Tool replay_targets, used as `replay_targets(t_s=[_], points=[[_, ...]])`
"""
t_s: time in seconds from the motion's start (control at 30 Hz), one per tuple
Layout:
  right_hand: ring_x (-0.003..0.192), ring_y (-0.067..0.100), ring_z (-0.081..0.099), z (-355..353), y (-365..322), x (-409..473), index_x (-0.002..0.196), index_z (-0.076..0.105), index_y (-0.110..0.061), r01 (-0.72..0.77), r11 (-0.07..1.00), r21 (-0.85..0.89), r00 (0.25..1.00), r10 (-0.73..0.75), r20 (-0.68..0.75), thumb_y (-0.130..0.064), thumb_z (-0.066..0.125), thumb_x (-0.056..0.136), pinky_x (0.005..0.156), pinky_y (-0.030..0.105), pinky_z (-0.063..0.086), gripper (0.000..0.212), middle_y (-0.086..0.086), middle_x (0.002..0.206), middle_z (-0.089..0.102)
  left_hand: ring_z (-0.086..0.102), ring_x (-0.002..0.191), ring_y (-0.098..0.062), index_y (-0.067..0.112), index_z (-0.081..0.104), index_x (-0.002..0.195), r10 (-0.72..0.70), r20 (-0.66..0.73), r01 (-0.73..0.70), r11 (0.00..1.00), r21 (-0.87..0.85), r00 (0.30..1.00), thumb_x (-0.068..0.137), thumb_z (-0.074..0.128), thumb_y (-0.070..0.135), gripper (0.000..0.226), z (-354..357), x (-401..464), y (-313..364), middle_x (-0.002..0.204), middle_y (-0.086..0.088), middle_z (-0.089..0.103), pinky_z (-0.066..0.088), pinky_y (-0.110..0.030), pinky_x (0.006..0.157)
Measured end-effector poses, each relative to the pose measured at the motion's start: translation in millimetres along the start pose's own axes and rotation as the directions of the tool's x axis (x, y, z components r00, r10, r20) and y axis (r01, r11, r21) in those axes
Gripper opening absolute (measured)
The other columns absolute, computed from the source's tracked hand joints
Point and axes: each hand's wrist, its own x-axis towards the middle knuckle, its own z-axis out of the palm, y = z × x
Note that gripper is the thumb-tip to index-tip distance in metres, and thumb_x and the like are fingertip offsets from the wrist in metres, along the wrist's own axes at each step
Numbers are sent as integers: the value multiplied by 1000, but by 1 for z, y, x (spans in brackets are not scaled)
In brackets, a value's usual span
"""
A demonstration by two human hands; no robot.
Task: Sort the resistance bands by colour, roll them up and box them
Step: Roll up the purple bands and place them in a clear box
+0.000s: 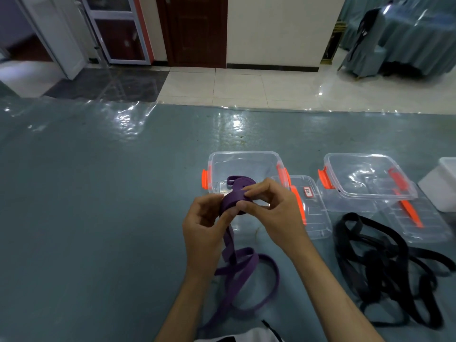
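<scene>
Both hands hold a partly rolled purple resistance band point(233, 202) above the table, just in front of a clear plastic box with orange latches point(246, 159). My left hand point(204, 225) grips the roll from the left, and my right hand point(269, 206) pinches it from the right with thumb and fingers. The band's loose tail hangs down to purple loops point(249, 275) lying on the table. A purple coil point(238, 181) shows behind the roll, at the box. Black bands point(385, 270) lie in a tangled pile to the right.
A second clear box point(367, 174) stands to the right, with clear lids point(313, 211) beside and under the boxes. A white container point(441, 186) sits at the right edge. The table wears a blue cloth under clear plastic point(98, 193); tiled floor lies beyond.
</scene>
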Motion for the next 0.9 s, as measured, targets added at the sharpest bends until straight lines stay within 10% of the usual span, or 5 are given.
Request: replay_targets(t_s=[0.17,0.53,0.73,0.9], points=[[102,30,75,4,-5,-12,99,77,-19,-106,952,286,994,113,-9,-15,79,81,85,44,63,18,10,104,76,75,106,-29,6,73,116,38,84,-38,999,7,996,82,80,14,36,-5,1,11,109,-7,78,60,-33,92],[97,18,74,-10,2,-25,103,77,-15,21,998,66,998,-16,-64,3,80,81,82,26,60,29,0,102,78,72,108,-34,4,69,110,65,129,-67,998,7,989,85,79,7,27,-8,-14,1,113,-16,73,60,-42,94],[99,28,76,-12,16,-44,80,66,-4,-158,971,180,983,173,-70,-14,86,72,84,42,61,24,11,101,78,74,105,-30,12,75,106,100,193,-115,991,70,976,85,78,8,21,-9,-17,3,108,-8,77,60,-34,90],[98,33,76,-9,4,-47,109,73,-10,-107,975,197,988,126,-87,-14,82,77,81,48,64,33,14,105,77,73,111,-31,8,74,111,48,150,-53,998,29,988,85,78,9,26,-10,-24,-3,114,-10,77,59,-42,97]])
